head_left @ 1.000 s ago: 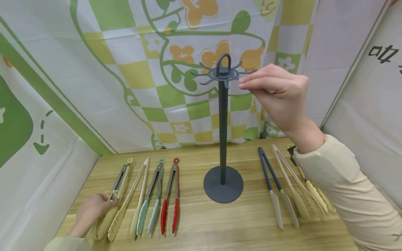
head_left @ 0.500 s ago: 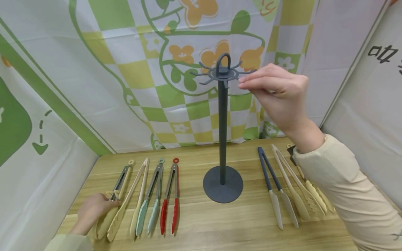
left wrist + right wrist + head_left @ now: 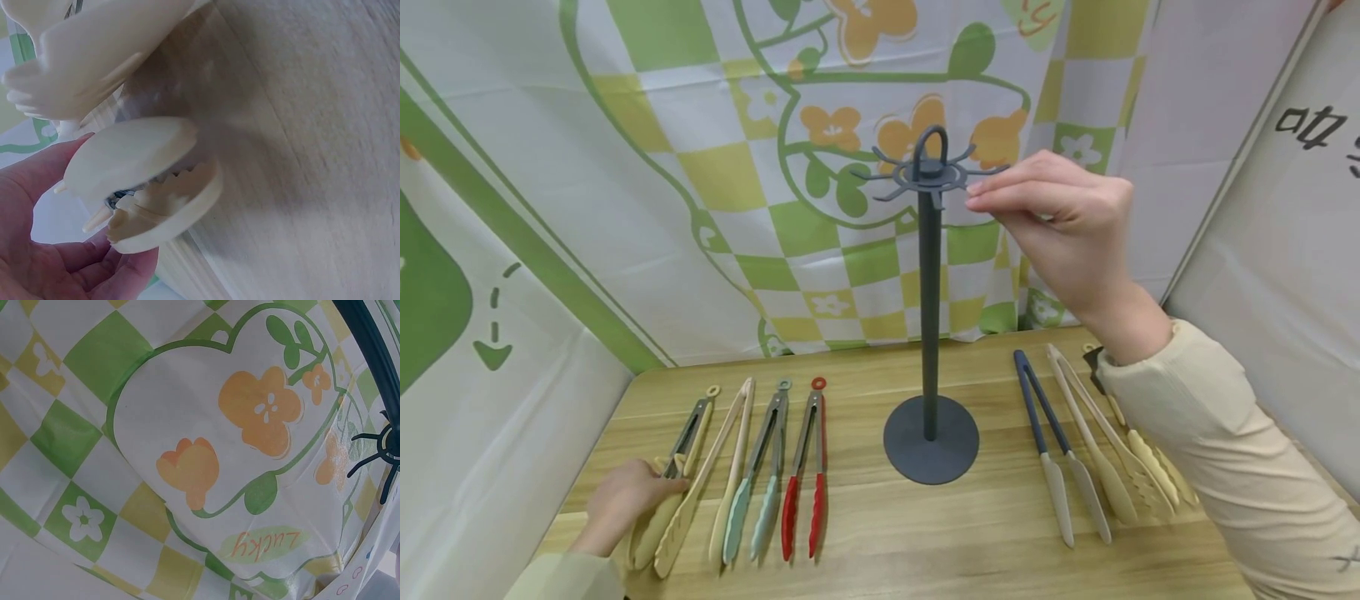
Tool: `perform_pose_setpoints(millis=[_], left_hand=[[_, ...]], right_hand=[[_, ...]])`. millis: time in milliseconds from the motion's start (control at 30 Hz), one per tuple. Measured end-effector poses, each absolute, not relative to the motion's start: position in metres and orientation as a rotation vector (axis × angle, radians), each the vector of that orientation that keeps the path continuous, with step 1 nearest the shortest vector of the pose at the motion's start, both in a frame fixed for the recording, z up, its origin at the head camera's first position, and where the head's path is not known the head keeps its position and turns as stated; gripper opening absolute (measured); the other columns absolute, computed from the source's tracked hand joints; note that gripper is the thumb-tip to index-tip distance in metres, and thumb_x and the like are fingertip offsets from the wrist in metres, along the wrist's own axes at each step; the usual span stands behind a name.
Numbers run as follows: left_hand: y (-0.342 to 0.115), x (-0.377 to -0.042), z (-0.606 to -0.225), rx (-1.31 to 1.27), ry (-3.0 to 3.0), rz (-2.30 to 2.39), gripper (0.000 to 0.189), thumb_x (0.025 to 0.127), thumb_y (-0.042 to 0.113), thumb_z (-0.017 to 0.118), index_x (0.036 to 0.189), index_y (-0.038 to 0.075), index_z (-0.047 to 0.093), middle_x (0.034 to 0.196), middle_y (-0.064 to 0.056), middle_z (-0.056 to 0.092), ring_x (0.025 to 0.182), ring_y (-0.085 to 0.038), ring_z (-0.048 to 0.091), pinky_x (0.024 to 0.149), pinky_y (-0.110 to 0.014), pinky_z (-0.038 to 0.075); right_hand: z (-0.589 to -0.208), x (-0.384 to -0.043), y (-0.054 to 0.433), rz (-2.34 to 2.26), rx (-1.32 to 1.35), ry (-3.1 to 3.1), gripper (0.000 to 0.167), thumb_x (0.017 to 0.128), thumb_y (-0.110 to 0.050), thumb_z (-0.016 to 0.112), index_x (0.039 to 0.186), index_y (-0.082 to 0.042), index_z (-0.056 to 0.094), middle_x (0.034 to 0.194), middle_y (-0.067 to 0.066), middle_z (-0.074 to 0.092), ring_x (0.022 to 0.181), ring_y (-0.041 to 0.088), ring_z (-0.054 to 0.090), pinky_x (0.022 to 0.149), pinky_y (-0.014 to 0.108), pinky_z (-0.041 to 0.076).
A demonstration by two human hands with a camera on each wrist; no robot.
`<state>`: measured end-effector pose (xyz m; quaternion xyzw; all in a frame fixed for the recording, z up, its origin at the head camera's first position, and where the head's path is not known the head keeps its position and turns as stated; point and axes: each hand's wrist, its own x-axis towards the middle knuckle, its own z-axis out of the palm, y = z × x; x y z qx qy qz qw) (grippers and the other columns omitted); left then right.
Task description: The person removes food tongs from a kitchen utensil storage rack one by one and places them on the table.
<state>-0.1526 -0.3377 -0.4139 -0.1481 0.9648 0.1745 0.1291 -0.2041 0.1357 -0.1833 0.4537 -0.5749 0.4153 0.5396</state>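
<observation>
My left hand [image 3: 625,498] grips cream-yellow tongs with metal arms [image 3: 655,529] around their middle, at the left end of the row. In the left wrist view, the thumb and fingers lie on either side of the tongs' scalloped heads [image 3: 134,150], which stand slightly apart. A dark grey hanging rack [image 3: 930,333] stands upright on its round base, with several bare hooks around its top. My right hand [image 3: 1063,217] pinches one hook at the rack's right side. The fingertips cover that hook's end. In the right wrist view, the rack's hooks [image 3: 369,436] show at the right edge.
Beside the left hand lie pale beige tongs [image 3: 741,450], mint-tipped tongs [image 3: 771,442] and red-tipped tongs [image 3: 815,450]. On the right are blue-handled tongs [image 3: 1052,442], beige tongs [image 3: 1097,442] and yellow utensils [image 3: 1150,467], partly hidden by the right sleeve. A patterned curtain [image 3: 865,283] hangs behind the wooden table [image 3: 880,525].
The gripped tongs' loop end has shifted slightly down and right. The head view has drifted a little; the right hand keeps its place at the rack.
</observation>
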Motion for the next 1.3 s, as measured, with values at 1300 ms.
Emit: perform_pose_setpoints(millis=[1300], left_hand=[[-0.323,-0.157,-0.404,-0.382,2.801,0.476,0.045,0.078,0.046,0.062,0.067,0.004,0.049,0.063,-0.005,0.047,0.056,-0.018,0.043,0.046,-0.027,0.037]], right_hand=[[-0.185,-0.201,0.141,1.069,1.028,-1.427,0.020,0.061,0.021,0.071,0.076,0.008,0.069,0.079,0.017,0.068,0.075,0.016,0.066,0.068,0.025,0.054]])
